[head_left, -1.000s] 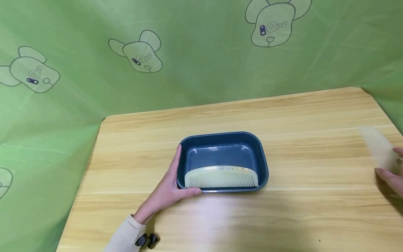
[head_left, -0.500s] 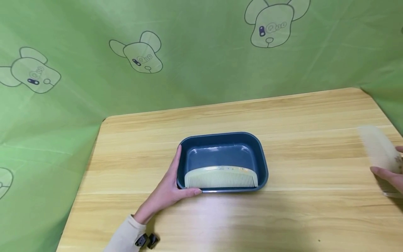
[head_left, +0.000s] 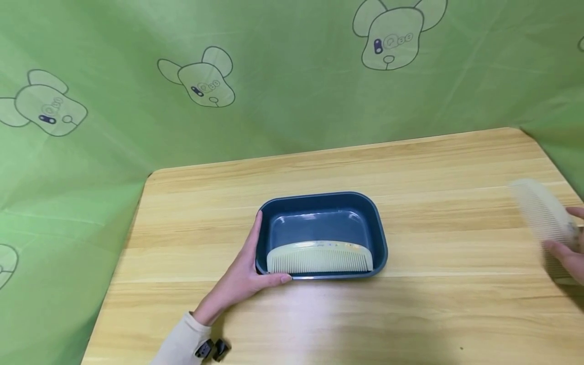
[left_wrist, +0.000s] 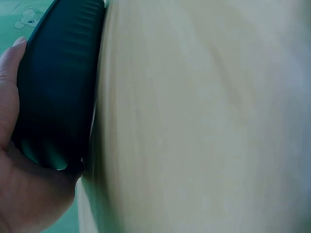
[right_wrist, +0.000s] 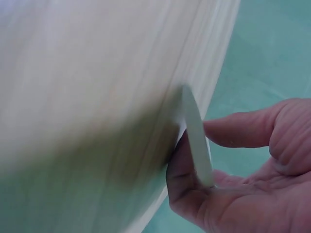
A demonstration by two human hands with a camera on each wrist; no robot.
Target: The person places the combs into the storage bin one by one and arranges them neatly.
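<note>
A dark blue rectangular plastic tray (head_left: pixel 321 200) stands on the table in the head view. Inside it, along the near wall, leans a pale cream comb (head_left: pixel 319 257) with its teeth downward. My left hand (head_left: pixel 242 276) grips the tray's near left corner, thumb on the front rim and fingers along the left side; the left wrist view shows the tray's outer wall (left_wrist: pixel 60 82) beside the thumb. At the far right, my right hand (head_left: pixel 570 251) pinches a second pale comb (head_left: pixel 540 210), slightly blurred. In the right wrist view this comb (right_wrist: pixel 197 141) appears edge-on between thumb and fingers.
The light wooden table (head_left: pixel 433 203) ends at the right just past the right hand. A green cloth (head_left: pixel 292 76) printed with animal heads hangs behind and at the sides. Small black pieces (head_left: pixel 213 350) sit at the left sleeve.
My right hand and the comb it holds have shifted slightly, the comb's upper end moving a little left. The left hand, the tray and the comb inside it have stayed put.
</note>
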